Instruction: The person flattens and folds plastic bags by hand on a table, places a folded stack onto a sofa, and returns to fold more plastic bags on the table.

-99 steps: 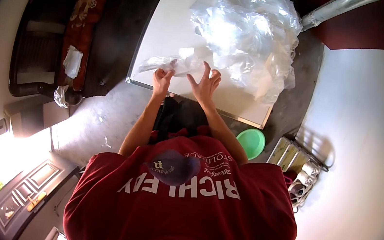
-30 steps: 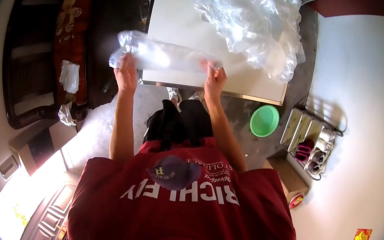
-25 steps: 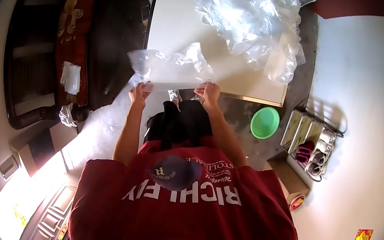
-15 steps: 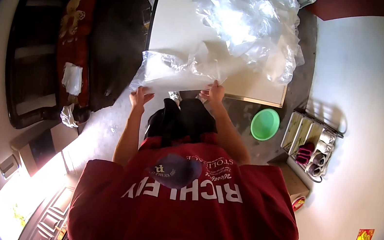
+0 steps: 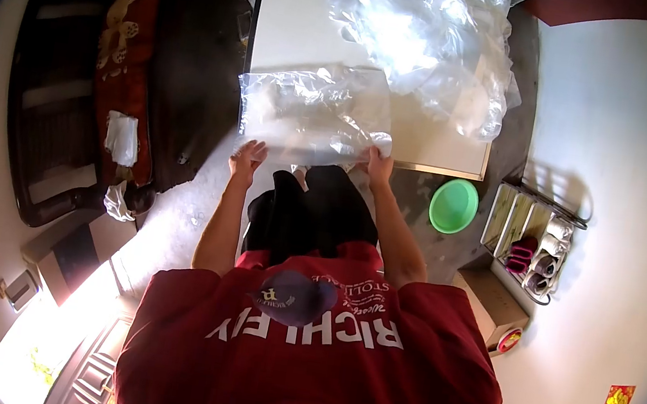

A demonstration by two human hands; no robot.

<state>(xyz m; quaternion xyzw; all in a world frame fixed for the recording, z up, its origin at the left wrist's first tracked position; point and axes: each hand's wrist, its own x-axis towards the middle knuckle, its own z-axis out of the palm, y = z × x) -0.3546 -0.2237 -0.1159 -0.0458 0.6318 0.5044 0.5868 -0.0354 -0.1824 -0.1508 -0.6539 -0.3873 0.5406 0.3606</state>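
Observation:
A clear plastic bag [image 5: 315, 114] is spread nearly flat over the near end of the pale table [image 5: 296, 12]. Its near left corner is pinched in my left hand [image 5: 247, 160], just off the table's edge. My right hand [image 5: 377, 167] grips the near right corner, where the film bunches up brightly. Beyond it, a big heap of crumpled clear plastic bags [image 5: 420, 42] covers the table's far right part.
A green basin [image 5: 453, 206] sits on the floor right of the table. Farther right stand a shoe rack [image 5: 529, 239] with shoes and a cardboard box [image 5: 492, 300]. A dark wooden bench [image 5: 65, 100] lines the left side.
The plastic bag has gone from folded and rumpled to spread out flat across the table end. Both hands have shifted slightly right, the right one a little lower.

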